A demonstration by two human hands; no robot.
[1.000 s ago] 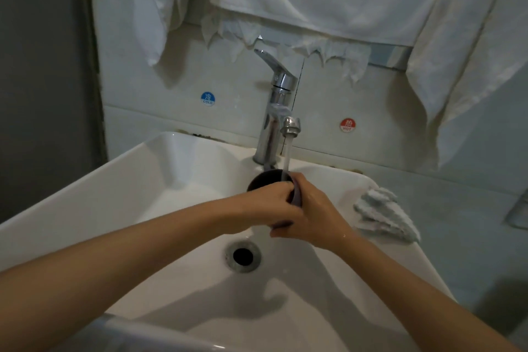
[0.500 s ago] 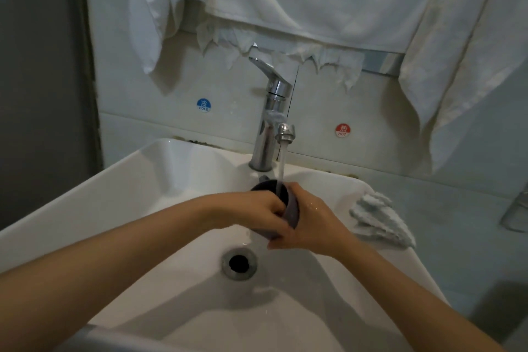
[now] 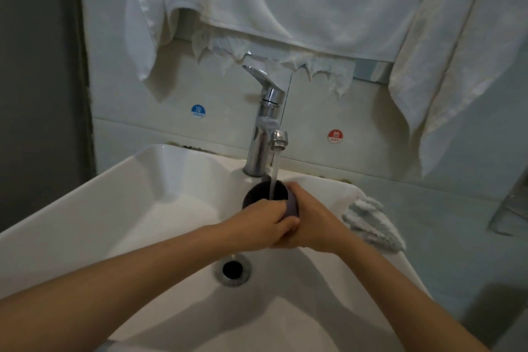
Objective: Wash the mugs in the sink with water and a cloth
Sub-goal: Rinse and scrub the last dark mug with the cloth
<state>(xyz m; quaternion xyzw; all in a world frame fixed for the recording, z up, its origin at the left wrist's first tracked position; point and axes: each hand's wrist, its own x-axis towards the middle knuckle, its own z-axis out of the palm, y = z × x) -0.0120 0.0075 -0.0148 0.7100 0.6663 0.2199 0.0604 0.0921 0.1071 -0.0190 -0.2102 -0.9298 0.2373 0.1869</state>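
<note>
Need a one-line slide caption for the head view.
Left hand and right hand hold a dark mug under the running tap over the sink; a cloth lies at its right edge.

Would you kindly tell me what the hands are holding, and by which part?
A dark purple round mug: the left hand grips its near rim, the right hand wraps its right side.

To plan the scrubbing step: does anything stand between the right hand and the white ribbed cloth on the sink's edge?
Nothing visible does; bare sink rim separates the white ribbed cloth from the right hand, which grips the dark round mug.
</note>
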